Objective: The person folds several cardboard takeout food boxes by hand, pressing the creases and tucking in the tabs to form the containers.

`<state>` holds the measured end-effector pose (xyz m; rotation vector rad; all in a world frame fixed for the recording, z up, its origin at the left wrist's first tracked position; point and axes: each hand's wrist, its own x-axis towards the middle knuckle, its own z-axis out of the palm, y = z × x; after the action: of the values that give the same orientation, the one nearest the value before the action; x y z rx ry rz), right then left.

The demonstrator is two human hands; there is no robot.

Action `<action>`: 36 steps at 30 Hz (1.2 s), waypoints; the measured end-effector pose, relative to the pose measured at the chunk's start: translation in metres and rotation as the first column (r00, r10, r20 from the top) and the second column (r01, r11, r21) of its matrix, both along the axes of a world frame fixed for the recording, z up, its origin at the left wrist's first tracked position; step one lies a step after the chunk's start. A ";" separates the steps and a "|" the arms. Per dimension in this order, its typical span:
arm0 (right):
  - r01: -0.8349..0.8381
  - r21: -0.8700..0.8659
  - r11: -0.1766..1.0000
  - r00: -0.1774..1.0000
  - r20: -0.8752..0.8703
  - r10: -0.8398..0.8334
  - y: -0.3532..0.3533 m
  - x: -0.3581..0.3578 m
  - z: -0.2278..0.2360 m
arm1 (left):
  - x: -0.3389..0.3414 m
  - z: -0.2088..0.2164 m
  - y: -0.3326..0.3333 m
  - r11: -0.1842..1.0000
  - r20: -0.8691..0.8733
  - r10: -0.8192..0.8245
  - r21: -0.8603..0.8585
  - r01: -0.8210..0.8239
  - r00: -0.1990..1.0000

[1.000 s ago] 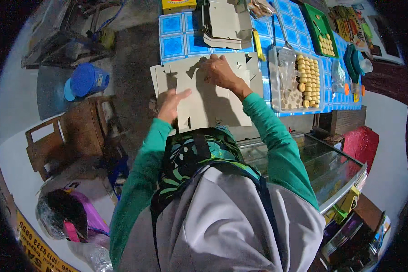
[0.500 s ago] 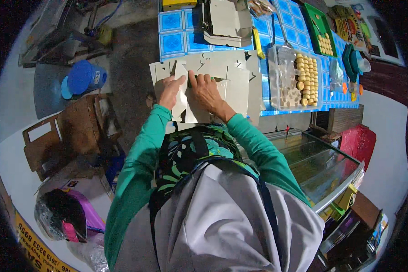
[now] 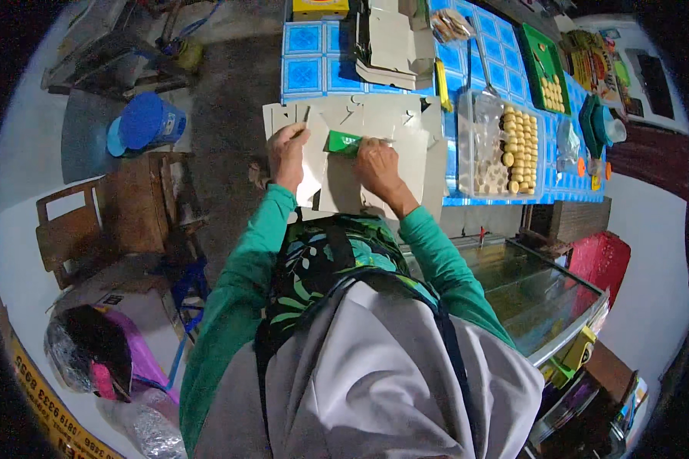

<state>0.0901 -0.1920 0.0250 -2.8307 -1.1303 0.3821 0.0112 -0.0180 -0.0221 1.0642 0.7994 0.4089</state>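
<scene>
A flat, partly folded cardboard box blank (image 3: 344, 183), pale grey inside, lies at the table's near edge against my front. My left hand (image 3: 287, 157) pinches a flap raised along its left side. Farther right, my right hand (image 3: 380, 167) has its fingers curled on a far flap of the same blank. A green printed patch (image 3: 343, 142) shows between the hands, beside the right fingers. Whatever lies under the right fingertips is hidden.
Folded box blanks (image 3: 394, 46) are stacked beyond, on a blue tiled-pattern tablecloth (image 3: 304, 73). To the right stand a clear plastic tub (image 3: 488, 145) with rows of small round pastries (image 3: 522, 141) and a green tray (image 3: 540, 57). A glass case (image 3: 532, 287) sits below right.
My right hand has moved slightly right and its fingers have curled in. More of the green printed side now shows. My left hand still grips the left flap.
</scene>
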 end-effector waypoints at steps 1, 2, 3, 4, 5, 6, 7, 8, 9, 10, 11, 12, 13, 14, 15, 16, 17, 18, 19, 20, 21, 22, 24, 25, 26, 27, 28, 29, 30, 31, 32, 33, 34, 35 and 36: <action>-0.060 0.005 0.998 0.998 -0.025 0.060 0.007 0.002 0.029 | -0.008 -0.001 0.001 0.999 0.057 -0.031 -0.017 0.032 0.998; -0.082 0.009 0.997 0.996 -0.032 0.083 0.017 0.003 0.034 | -0.014 -0.002 0.003 1.000 0.050 -0.009 -0.013 0.009 0.999; -0.091 0.203 0.975 0.996 0.031 0.086 0.025 0.008 0.038 | -0.011 0.006 0.001 0.999 0.011 -0.033 0.021 0.033 0.999; -0.106 0.388 0.916 0.993 0.092 0.076 0.032 0.014 0.038 | -0.009 0.009 0.000 0.997 -0.028 -0.059 0.052 0.060 0.998; -0.080 0.465 0.882 0.997 0.052 0.063 0.039 0.020 0.018 | -0.006 0.007 -0.001 0.999 0.026 -0.031 -0.006 0.031 0.999; -0.080 0.464 0.882 0.997 0.051 0.064 0.044 0.024 0.004 | -0.004 0.006 0.000 1.000 0.025 -0.030 -0.007 0.031 0.999; -0.021 0.563 0.826 0.993 -0.086 0.083 0.050 0.027 -0.005 | -0.003 0.007 0.002 0.996 -0.007 -0.051 -0.078 0.050 0.999; 0.054 0.646 0.761 0.969 -0.217 0.115 0.052 0.028 -0.013 | 0.000 0.007 0.005 0.986 -0.037 -0.075 -0.150 0.069 0.996; 0.092 0.720 0.688 0.957 -0.253 0.138 0.056 0.024 -0.017 | -0.005 -0.022 0.015 0.941 0.123 -0.050 -0.326 0.088 0.991; 0.091 0.717 0.691 0.956 -0.258 0.141 0.054 0.023 -0.019 | -0.005 -0.021 0.014 0.940 0.118 -0.045 -0.330 0.082 0.992; -0.011 0.748 0.664 0.974 -0.142 0.176 0.049 0.023 -0.019 | -0.002 -0.019 0.012 0.940 0.113 -0.044 -0.332 0.079 0.993; -0.112 0.766 0.633 0.979 -0.025 0.205 0.045 0.018 -0.018 | -0.002 -0.016 0.010 0.939 0.105 -0.044 -0.335 0.077 0.994; -0.249 0.758 0.603 0.952 0.078 0.295 0.048 0.010 0.002 | -0.004 -0.017 0.012 0.938 0.102 -0.039 -0.338 0.071 0.994; -0.250 0.756 0.605 0.951 0.075 0.299 0.050 0.003 0.002 | -0.006 -0.017 0.016 0.908 0.082 -0.039 -0.413 0.070 0.996; -0.307 0.680 0.666 0.944 0.128 0.304 0.050 -0.001 0.001 | -0.003 -0.010 0.018 0.871 0.068 -0.055 -0.484 0.081 0.996; -0.356 0.593 0.722 0.933 0.179 0.313 0.048 -0.002 -0.001 | 0.001 -0.003 0.019 0.828 0.054 -0.072 -0.553 0.090 0.996; -0.365 0.546 0.754 0.930 0.181 0.319 0.045 -0.001 -0.003 | 0.006 0.004 0.015 0.812 -0.001 -0.026 -0.584 0.020 1.000; -0.364 0.547 0.754 0.931 0.180 0.319 0.047 -0.002 -0.003 | 0.006 0.002 0.013 0.813 -0.003 -0.026 -0.583 0.019 1.000; -0.323 0.497 0.805 0.946 0.163 0.279 0.048 -0.003 -0.003 | 0.004 0.000 0.011 0.936 -0.020 -0.046 -0.350 0.036 0.999; -0.279 0.444 0.851 0.960 0.148 0.238 0.050 -0.004 -0.004 | 0.003 -0.003 0.008 0.994 -0.042 -0.061 -0.093 0.057 0.997; -0.274 0.443 0.854 0.961 0.151 0.230 0.050 -0.003 -0.006 | 0.005 0.001 0.005 0.993 -0.039 -0.070 -0.093 0.066 0.997; -0.294 0.400 0.868 0.952 0.203 0.229 0.050 -0.004 -0.009 | 0.008 0.005 0.000 0.993 0.023 -0.015 -0.119 0.017 1.000; -0.312 0.355 0.881 0.939 0.253 0.231 0.054 -0.008 -0.008 | 0.010 0.011 -0.004 0.989 0.084 0.042 -0.147 -0.030 0.996; -0.293 0.349 0.890 0.946 0.242 0.216 0.056 -0.012 -0.004 | 0.010 0.013 -0.005 0.992 0.022 0.067 -0.112 -0.064 0.998; -0.273 0.342 0.899 0.952 0.232 0.201 0.057 -0.014 0.001 | 0.010 0.015 -0.006 0.992 -0.039 0.093 -0.076 -0.096 0.995; -0.257 0.379 0.889 0.962 0.185 0.199 0.057 -0.014 0.005 | 0.009 0.014 -0.005 0.992 -0.040 0.097 -0.073 -0.099 0.995; -0.259 0.381 0.887 0.962 0.185 0.202 0.052 -0.012 0.006 | 0.010 0.013 -0.003 0.985 -0.025 0.105 -0.133 -0.107 0.994; -0.285 0.422 0.860 0.950 0.242 0.196 0.046 -0.007 0.006 | 0.012 0.012 -0.001 0.975 -0.011 0.114 -0.193 -0.114 0.993; -0.313 0.465 0.828 0.936 0.298 0.186 0.042 -0.002 0.007 | 0.016 0.011 0.002 0.975 -0.011 0.118 -0.187 -0.117 0.993; -0.329 0.553 0.765 0.941 0.262 0.215 0.038 -0.012 0.021 | 0.016 0.007 0.007 0.952 -0.033 0.128 -0.275 -0.132 0.991; -0.338 0.559 0.757 0.939 0.258 0.229 0.036 -0.026 0.034 | 0.015 0.004 0.010 0.921 -0.054 0.136 -0.360 -0.147 0.989; -0.355 0.610 0.708 0.931 0.159 0.329 0.029 -0.041 0.050 | 0.021 0.021 0.010 0.914 -0.157 0.082 -0.381 -0.137 0.984; -0.366 0.665 0.650 0.898 0.071 0.434 0.025 -0.050 0.060 | 0.022 0.021 0.010 0.914 -0.157 0.084 -0.382 -0.138 0.984; -0.368 0.665 0.650 0.897 0.070 0.436 0.024 -0.057 0.058 | 0.022 0.021 0.012 0.916 -0.145 0.084 -0.378 -0.134 0.986; -0.415 0.606 0.679 0.886 0.100 0.452 0.024 -0.064 0.054 | 0.024 0.020 0.013 0.918 -0.132 0.075 -0.379 -0.120 0.988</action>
<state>0.0259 -0.1682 0.0790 -1.9574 -1.5676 0.0782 0.0354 -0.0051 -0.0017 0.6840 0.9922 0.2597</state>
